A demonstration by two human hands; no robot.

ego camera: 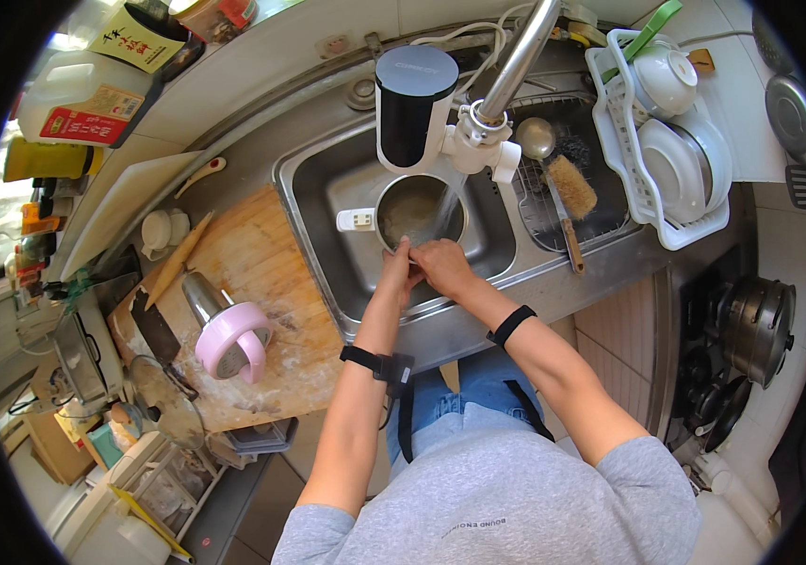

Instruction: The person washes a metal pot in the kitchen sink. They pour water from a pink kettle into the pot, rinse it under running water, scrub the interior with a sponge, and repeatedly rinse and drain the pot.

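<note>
A round metal jug point(422, 205) with a white handle point(356, 220) stands in the steel sink point(318, 205). Cloudy liquid shows inside it. Water streams down into the jug from the white tap filter point(413, 106). My left hand point(397, 272) and my right hand point(444, 267) meet at the jug's near rim, fingers close together. The rim and my fingertips overlap, so whether either hand grips anything is hidden. A pink-topped soy milk maker head point(233, 342) lies tilted on the wooden cutting board point(282, 282), left of the sink.
A cleaver point(154, 326), a wooden rolling pin point(180, 258) and a glass lid point(162, 402) are at the left. Right of the sink, a ladle point(537, 139) and a scrub brush point(572, 187) lie on a wire rack. A white dish rack point(692, 229) holds bowls and plates.
</note>
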